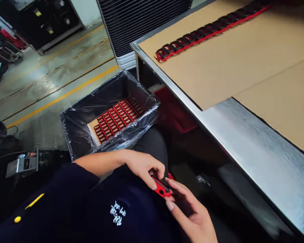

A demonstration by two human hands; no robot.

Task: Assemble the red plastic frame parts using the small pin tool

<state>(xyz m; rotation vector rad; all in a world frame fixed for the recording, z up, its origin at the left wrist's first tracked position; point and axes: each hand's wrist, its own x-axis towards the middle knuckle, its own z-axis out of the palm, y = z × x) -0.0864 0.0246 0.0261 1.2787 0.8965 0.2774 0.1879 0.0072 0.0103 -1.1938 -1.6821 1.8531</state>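
Observation:
Between my two hands, close to my body, is a small red and black plastic part with a round hole in its red side. My left hand pinches its upper end between thumb and curled fingers. At the lower end, the thumb and fingertips of my right hand are closed around the part's tip. Fingers cover some of the part. Beyond my left forearm stands a bin lined with clear plastic, holding rows of similar red and black parts on a cardboard sheet.
To the right is a metal-edged table covered with brown cardboard. A long row of red and black parts lies along its far side. A dark stack of ribbed trays stands behind the bin, and a grey device is at left.

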